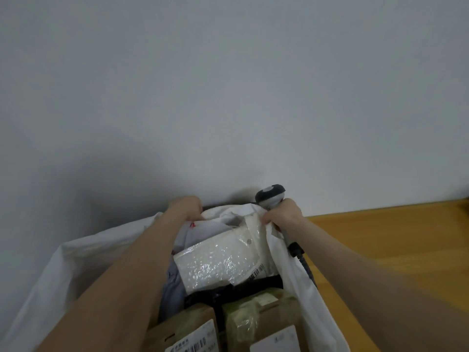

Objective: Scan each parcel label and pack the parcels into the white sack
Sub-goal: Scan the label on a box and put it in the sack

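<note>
Left hand [187, 206] curls its fingers over the far rim of the white sack [63, 270]; right hand [284, 215] is wrapped round the barcode scanner [269, 195] and pinches that rim too. Inside, nearest, two labelled cardboard boxes [185, 326] sit side by side, with a bubble-wrap parcel [223, 261] lying just beyond. Wooden surface [380, 250] off to the right, grey wall [228, 97] behind.

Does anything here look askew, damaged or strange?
Nothing looks damaged. The bubble-wrap parcel lies tilted in the white sack, and the right hand holds the scanner while pinching the sack's edge.
</note>
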A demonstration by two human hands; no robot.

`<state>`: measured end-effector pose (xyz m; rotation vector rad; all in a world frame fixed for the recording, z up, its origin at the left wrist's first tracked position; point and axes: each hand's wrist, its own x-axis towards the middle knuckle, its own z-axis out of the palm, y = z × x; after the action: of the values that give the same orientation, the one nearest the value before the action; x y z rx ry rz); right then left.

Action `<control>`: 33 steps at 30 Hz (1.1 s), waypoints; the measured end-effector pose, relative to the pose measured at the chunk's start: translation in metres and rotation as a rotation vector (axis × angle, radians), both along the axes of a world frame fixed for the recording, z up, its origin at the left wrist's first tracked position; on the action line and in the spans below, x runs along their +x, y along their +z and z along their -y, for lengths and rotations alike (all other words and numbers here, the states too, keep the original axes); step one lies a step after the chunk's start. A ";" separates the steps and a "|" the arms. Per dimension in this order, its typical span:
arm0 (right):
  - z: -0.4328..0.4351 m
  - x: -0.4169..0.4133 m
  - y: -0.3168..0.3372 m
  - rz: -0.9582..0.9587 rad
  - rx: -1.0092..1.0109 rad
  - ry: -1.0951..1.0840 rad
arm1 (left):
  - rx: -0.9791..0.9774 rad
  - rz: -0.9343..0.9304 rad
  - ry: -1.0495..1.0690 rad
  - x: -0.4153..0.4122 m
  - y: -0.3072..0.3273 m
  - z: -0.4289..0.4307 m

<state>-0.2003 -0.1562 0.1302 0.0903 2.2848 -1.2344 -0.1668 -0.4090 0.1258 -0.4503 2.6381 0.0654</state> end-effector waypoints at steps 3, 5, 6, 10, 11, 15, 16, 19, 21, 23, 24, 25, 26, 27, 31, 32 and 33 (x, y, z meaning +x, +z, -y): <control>0.002 -0.005 0.008 -0.092 0.028 -0.047 | 0.075 -0.393 0.121 -0.007 0.037 0.006; 0.003 -0.008 0.017 -0.149 -0.004 -0.100 | 0.088 -0.540 0.125 -0.011 0.067 0.010; 0.004 -0.008 0.022 -0.174 -0.021 -0.116 | 0.118 -0.517 0.094 -0.008 0.077 0.010; 0.001 -0.006 0.033 -0.227 -0.049 -0.129 | 0.453 -0.377 0.238 0.026 0.075 0.022; 0.000 -0.006 0.034 -0.233 -0.040 -0.121 | 0.416 -0.329 0.309 0.039 0.070 0.030; 0.004 -0.002 0.036 -0.239 -0.002 -0.095 | 0.257 -0.050 0.427 0.082 0.043 0.069; 0.006 0.000 0.036 -0.241 0.005 -0.087 | 0.315 -0.018 0.459 0.089 0.037 0.073; 0.014 0.006 0.037 -0.251 0.013 -0.060 | 0.398 0.048 0.431 0.101 0.027 0.069; 0.018 0.009 0.036 -0.257 0.013 -0.054 | 0.355 0.013 0.316 0.098 0.038 0.067; 0.018 0.011 0.037 -0.263 0.012 -0.057 | 0.363 -0.302 0.330 0.092 0.059 0.071; 0.018 0.011 0.037 -0.266 0.009 -0.062 | 0.336 -0.514 0.383 0.090 0.071 0.076; 0.017 0.011 0.038 -0.269 0.007 -0.066 | 0.278 -0.696 0.430 0.089 0.083 0.081; 0.016 0.011 0.039 -0.270 0.008 -0.069 | 0.247 -0.795 0.451 0.091 0.090 0.085; 0.015 0.011 0.040 -0.269 0.010 -0.070 | 0.259 -0.827 0.448 0.094 0.095 0.084; 0.009 0.014 0.042 -0.253 0.004 -0.024 | 0.350 -0.676 0.536 0.115 0.084 0.086; 0.006 0.016 0.042 -0.254 -0.006 -0.005 | 0.282 -0.577 0.559 0.126 0.081 0.093; 0.003 0.018 0.042 -0.253 -0.016 0.012 | 0.206 -0.468 0.579 0.137 0.077 0.101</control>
<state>-0.1827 -0.1588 0.1724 -0.0908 2.4849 -1.3221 -0.0297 -0.5099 0.2032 -1.2348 2.7958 0.6924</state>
